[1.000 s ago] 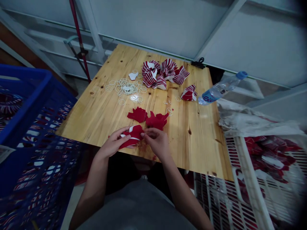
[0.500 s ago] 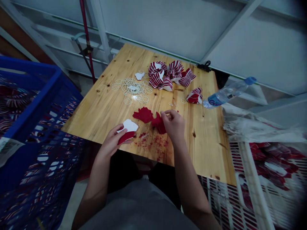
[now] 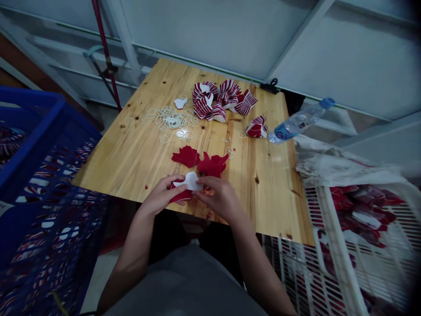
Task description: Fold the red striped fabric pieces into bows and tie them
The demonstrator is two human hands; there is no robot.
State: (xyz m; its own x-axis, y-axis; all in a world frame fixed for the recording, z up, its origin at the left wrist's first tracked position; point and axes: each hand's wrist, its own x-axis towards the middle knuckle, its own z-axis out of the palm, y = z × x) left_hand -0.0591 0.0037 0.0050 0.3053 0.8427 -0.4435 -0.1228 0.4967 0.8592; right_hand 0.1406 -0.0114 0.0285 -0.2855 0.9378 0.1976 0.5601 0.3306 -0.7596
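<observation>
**Both hands at a red-and-white fabric piece (image 3: 182, 191), near edge of the tabletop (image 3: 259, 206)**

The piece lies over the near part of the tabletop, between the left hand (image 3: 160, 196) and the right hand (image 3: 217, 200). Its long axis runs roughly across the view, tilted, with the white end up and right, the red end down and left. The left grip is narrow, holding the red end. The right grip is narrow, its fingertips (image 3: 199, 181) at the white end; whether it pinches, I cannot tell. Two red fabric cutouts (image 3: 200, 160) lie just beyond, with red crumbs (image 3: 207, 191) beside the right hand.
</observation>
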